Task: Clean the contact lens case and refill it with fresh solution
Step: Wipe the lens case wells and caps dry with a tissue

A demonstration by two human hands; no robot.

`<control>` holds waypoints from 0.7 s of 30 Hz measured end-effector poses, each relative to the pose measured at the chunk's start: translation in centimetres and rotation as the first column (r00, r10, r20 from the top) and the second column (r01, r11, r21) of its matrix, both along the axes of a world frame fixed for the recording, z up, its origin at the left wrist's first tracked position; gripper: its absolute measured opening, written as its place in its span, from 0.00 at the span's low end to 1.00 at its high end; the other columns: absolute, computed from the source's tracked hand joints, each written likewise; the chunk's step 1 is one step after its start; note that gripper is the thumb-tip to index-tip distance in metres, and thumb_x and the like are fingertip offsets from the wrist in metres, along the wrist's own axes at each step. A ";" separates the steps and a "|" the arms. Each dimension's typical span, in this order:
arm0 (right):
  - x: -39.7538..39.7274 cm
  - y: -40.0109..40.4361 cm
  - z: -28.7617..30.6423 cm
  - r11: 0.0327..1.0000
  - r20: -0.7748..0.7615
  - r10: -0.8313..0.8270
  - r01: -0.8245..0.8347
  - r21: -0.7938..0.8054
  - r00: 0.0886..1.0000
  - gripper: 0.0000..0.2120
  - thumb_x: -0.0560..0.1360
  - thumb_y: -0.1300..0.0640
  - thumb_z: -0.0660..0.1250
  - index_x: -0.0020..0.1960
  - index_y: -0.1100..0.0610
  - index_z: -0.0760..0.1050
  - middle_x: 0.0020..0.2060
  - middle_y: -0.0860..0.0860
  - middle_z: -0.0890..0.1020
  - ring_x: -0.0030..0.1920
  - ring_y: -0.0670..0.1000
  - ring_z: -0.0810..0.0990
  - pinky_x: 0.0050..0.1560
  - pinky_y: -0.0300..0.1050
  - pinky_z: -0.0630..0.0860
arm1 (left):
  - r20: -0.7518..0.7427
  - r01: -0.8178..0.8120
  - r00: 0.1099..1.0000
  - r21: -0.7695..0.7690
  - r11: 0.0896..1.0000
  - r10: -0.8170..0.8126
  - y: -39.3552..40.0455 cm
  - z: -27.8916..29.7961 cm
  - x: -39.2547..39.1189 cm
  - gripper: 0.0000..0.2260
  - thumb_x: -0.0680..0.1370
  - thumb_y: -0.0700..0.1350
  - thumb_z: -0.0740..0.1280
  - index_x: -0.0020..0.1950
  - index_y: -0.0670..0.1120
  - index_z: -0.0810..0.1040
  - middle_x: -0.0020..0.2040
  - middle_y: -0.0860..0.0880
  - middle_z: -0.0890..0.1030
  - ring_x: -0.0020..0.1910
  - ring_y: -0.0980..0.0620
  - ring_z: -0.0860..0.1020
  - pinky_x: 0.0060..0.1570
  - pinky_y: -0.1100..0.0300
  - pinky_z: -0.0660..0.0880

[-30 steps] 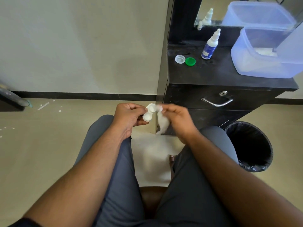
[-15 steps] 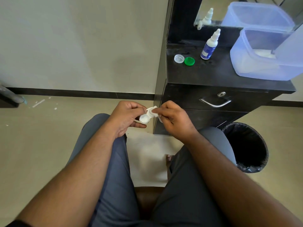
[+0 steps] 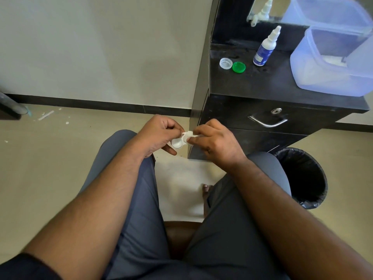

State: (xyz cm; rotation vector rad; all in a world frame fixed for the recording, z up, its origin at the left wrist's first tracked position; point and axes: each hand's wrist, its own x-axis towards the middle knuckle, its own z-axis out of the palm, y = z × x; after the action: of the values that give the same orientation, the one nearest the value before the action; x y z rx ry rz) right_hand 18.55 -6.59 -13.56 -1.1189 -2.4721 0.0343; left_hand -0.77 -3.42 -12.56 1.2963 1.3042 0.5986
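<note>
The contact lens case (image 3: 178, 142), white with both wells uncapped, sits in the air between the two hands above the person's knees, in front of a black vanity cabinet (image 3: 262, 87). On the cabinet's dark top, near its left edge, lie a clear cap (image 3: 225, 63) and a green cap (image 3: 239, 67), just beside each other; a dropper bottle of solution (image 3: 264, 49) with a blue label stands upright to their right, and a translucent lidless plastic tub (image 3: 331, 61) fills the right end. A mirror (image 3: 282, 7) behind reflects the bottle and tub. Below the top is a drawer with a metal handle (image 3: 267, 121). A bin with a black liner (image 3: 302, 176) stands on the beige floor (image 3: 40, 158) just right of the person's right knee. A pale wall with a dark skirting runs behind.

The left hand (image 3: 159, 136) has its fingers curled, pinching the left end of the case. The right hand (image 3: 216, 141) is also curled, its fingertips (image 3: 193, 132) pinching a small piece of white tissue (image 3: 189, 135) against the case's right well.
</note>
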 end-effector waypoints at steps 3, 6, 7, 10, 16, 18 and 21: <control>-0.5 -0.4 0.0 0.994 -0.022 -0.023 0.020 -0.108 1.000 0.09 0.73 0.62 0.70 0.52 0.59 0.83 0.46 0.56 0.80 0.43 0.55 0.76 0.34 0.45 0.74 | -0.005 0.015 1.000 0.001 1.000 -0.015 -0.2 0.0 0.0 0.08 0.75 0.33 0.65 0.41 0.41 0.83 0.41 0.45 0.81 0.41 0.47 0.80 0.33 0.48 0.82; -0.8 -0.5 0.1 0.978 -0.087 -0.070 0.051 -0.204 0.994 0.09 0.74 0.60 0.67 0.53 0.60 0.82 0.45 0.55 0.79 0.44 0.53 0.75 0.37 0.41 0.70 | -0.005 0.017 1.000 -0.001 1.000 -0.017 -0.2 -0.1 0.1 0.08 0.75 0.33 0.66 0.41 0.41 0.83 0.42 0.44 0.81 0.40 0.48 0.80 0.33 0.48 0.82; -0.7 -0.4 0.1 0.977 -0.094 -0.076 0.055 -0.208 0.993 0.09 0.74 0.60 0.68 0.52 0.60 0.83 0.44 0.55 0.80 0.44 0.53 0.76 0.38 0.41 0.70 | -0.008 0.022 1.000 -0.005 1.000 -0.022 -0.2 -0.1 0.1 0.08 0.75 0.33 0.66 0.42 0.41 0.83 0.42 0.43 0.81 0.40 0.48 0.80 0.32 0.49 0.82; -0.7 -0.2 0.0 0.977 -0.123 -0.084 0.058 -0.207 0.989 0.09 0.73 0.64 0.70 0.52 0.61 0.82 0.42 0.55 0.82 0.43 0.54 0.78 0.40 0.42 0.73 | -0.011 0.046 0.999 -0.025 0.999 -0.046 -0.2 -0.3 0.4 0.06 0.75 0.32 0.66 0.45 0.37 0.83 0.41 0.43 0.80 0.38 0.50 0.79 0.31 0.52 0.82; -0.7 0.0 -0.1 0.984 -0.089 -0.085 0.070 -0.163 0.992 0.02 0.71 0.64 0.72 0.44 0.62 0.81 0.38 0.56 0.81 0.39 0.54 0.77 0.36 0.44 0.73 | 0.019 0.046 0.999 -0.021 0.999 -0.045 -0.5 -0.3 1.0 0.06 0.75 0.29 0.65 0.44 0.35 0.82 0.37 0.41 0.80 0.35 0.48 0.78 0.30 0.55 0.82; -0.7 0.0 -0.1 0.989 -0.061 -0.092 0.084 -0.124 0.994 0.01 0.71 0.64 0.72 0.43 0.62 0.81 0.37 0.56 0.80 0.37 0.55 0.76 0.32 0.47 0.74 | 0.025 0.036 0.999 -0.022 0.999 -0.035 -0.4 -0.3 1.0 0.06 0.75 0.29 0.65 0.45 0.34 0.82 0.38 0.40 0.80 0.35 0.48 0.79 0.30 0.54 0.82; -1.1 -0.2 -0.2 0.977 -0.053 -0.179 0.172 -0.126 0.982 0.03 0.72 0.63 0.71 0.40 0.62 0.80 0.35 0.56 0.79 0.35 0.54 0.75 0.29 0.48 0.74 | 0.049 0.020 0.999 -0.025 0.999 -0.019 -0.3 -0.3 0.9 0.05 0.74 0.29 0.66 0.44 0.33 0.81 0.38 0.38 0.82 0.34 0.46 0.81 0.32 0.53 0.82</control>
State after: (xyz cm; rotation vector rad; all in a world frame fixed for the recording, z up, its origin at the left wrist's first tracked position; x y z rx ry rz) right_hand 17.46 -6.74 -13.76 -1.3620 -2.3319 0.1673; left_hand 0.10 -3.76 -12.88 1.2643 1.2539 0.5946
